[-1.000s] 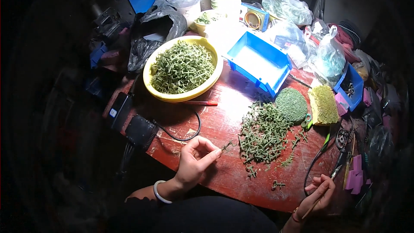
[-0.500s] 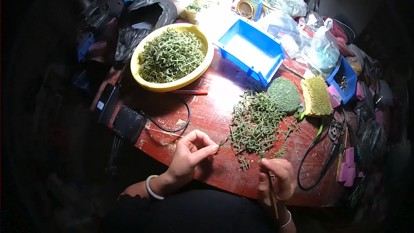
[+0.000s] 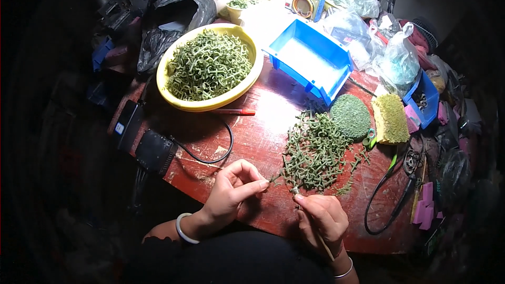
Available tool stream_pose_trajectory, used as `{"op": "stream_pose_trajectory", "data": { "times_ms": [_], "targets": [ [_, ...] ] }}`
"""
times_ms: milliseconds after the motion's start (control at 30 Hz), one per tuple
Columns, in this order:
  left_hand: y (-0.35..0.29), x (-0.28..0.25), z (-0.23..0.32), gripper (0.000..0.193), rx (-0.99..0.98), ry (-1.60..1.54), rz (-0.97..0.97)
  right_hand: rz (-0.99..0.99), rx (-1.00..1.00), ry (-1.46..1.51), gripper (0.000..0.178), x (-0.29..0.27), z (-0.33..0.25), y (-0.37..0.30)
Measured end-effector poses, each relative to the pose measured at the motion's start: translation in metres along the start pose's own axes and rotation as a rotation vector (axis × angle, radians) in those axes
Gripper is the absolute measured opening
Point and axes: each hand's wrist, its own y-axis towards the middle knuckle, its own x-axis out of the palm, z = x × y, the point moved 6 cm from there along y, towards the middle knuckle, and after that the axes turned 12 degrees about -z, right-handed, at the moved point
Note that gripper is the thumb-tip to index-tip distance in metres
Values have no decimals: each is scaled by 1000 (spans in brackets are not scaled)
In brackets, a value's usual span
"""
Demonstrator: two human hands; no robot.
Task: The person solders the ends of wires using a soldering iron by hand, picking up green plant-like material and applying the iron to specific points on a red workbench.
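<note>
My left hand (image 3: 236, 189) pinches a small green piece (image 3: 274, 178) between thumb and forefinger, over the table left of a loose pile. In my right hand (image 3: 325, 221) is a thin wooden-handled tool (image 3: 322, 243), held like a pen. Its silvery tip lies at the pile's near edge, and its exact kind is unclear. The loose pile of small green branched pieces (image 3: 315, 152) spreads on the red table (image 3: 247, 147). Behind it to the right sit a round green textured pad (image 3: 351, 117) and a yellow sponge block (image 3: 391, 120) with green grains on top.
A yellow basin (image 3: 164, 90) heaped with green pieces stands far left, with a red pen (image 3: 236, 112) in front. A blue bin (image 3: 310, 60) stands behind the pile. Green-handled scissors (image 3: 370, 138), pink blocks (image 3: 424, 206) and a black cable (image 3: 368, 205) lie right; plastic bags (image 3: 397, 58) crowd the back.
My right hand has moved left with the thin tool, bringing its tip closer to the left hand. The left hand stays nearly in place, still pinching the green piece. The view has shifted slightly.
</note>
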Motion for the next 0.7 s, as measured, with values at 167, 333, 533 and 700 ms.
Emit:
{"op": "stream_pose_trajectory", "data": {
  "times_ms": [167, 333, 533, 700],
  "targets": [
    [0, -1, 1, 15, 16, -8, -19, 54, 39, -27, 33, -2, 5, -8],
    [1, -1, -1, 15, 14, -20, -13, 66, 146, -8, 29, -7, 8, -18],
    [0, 2, -1, 15, 51, 16, 21, 83, 104, -38, 29, -7, 5, -16],
    [0, 1, -1, 15, 78, 39, 31, 75, 81, -37, 29, -6, 4, -17]
  ]
}}
